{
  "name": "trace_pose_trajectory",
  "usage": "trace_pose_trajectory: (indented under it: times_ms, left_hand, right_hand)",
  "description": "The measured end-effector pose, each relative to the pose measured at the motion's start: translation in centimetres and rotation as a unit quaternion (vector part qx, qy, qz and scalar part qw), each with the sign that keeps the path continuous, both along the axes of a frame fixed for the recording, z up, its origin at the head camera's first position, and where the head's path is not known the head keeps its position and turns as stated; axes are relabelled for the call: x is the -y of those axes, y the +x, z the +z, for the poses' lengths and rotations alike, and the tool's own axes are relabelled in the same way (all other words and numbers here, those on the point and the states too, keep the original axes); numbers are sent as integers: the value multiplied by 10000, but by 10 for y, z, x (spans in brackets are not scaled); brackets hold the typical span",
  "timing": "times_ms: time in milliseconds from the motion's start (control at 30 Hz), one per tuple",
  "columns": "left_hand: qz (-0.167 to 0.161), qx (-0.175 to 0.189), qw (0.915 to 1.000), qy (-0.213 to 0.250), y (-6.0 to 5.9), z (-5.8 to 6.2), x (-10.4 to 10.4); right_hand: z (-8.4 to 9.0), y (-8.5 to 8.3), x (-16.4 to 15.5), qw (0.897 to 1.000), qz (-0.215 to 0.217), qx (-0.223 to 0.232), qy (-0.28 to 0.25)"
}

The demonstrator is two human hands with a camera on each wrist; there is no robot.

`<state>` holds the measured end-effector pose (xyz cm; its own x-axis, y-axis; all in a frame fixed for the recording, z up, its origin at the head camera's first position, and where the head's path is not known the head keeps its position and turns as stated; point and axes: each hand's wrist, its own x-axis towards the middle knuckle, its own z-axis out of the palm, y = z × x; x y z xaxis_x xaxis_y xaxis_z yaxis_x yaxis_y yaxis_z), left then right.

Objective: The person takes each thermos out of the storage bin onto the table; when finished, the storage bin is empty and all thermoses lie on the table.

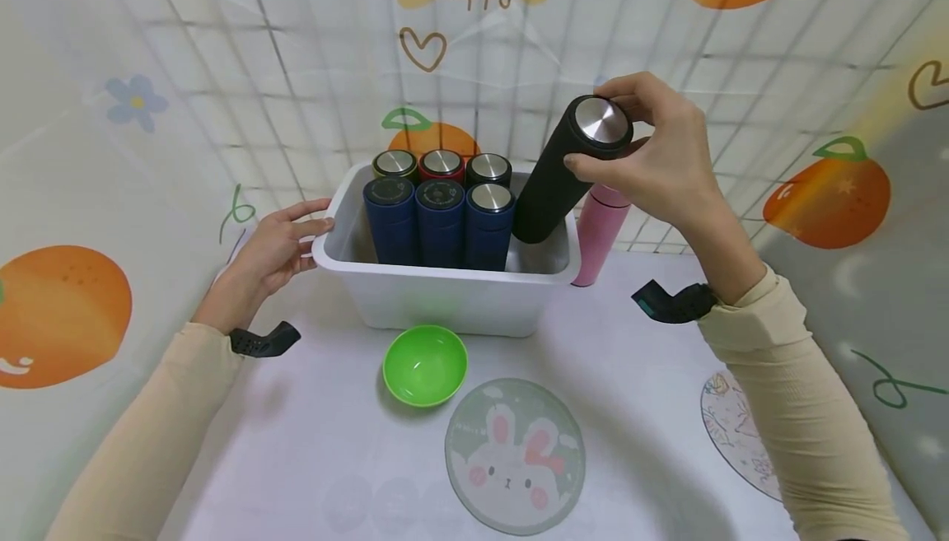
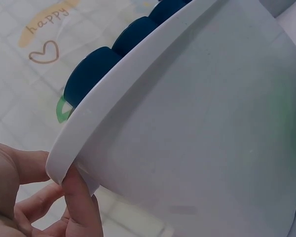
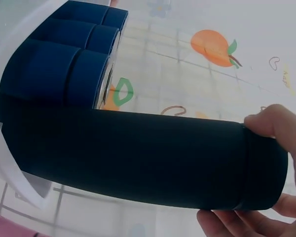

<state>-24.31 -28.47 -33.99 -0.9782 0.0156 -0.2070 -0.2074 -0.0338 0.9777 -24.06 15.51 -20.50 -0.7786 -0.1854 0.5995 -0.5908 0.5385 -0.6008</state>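
Pinching the cap end of a black flask [image 1: 558,174], the right hand [image 1: 660,158] holds it tilted, foot down in the bin's [image 1: 445,294] free right end beside six upright flasks [image 1: 441,199], while the left hand [image 1: 278,249] grips the bin's left rim.

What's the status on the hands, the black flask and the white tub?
Right hand grips tilted black steel-capped flask, base inside white plastic tub. Left hand holds tub's rim. Six flasks fill tub's left; right side free.
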Motion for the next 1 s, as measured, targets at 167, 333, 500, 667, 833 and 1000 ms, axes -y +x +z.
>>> trace_pose_trajectory:
  times_ms: [167, 333, 500, 667, 833, 1000]
  left_hand:
    - [-1, 24, 10000, -75, 1, 0, 1]
    - [26, 24, 10000, -77, 0, 0, 1]
    - [0, 21, 10000, -83, 0, 1, 0]
    - [-1, 32, 10000, -87, 1, 2, 0]
    - [-4, 15, 10000, -24, 0, 1, 1]
    - [-70, -5, 10000, 49, 0, 1, 0]
  right_hand:
    - [5, 7, -1, 9999, 80, -136, -40]
    - [11, 15, -4, 9990, 87, -440, -62]
    - [19, 23, -10, 9980, -1, -605, -161]
    - [27, 29, -17, 9955, -95, -925, -173]
    - [30, 35, -26, 9939, -169, -1047, -316]
    - [31, 41, -32, 9929, -187, -1039, -544]
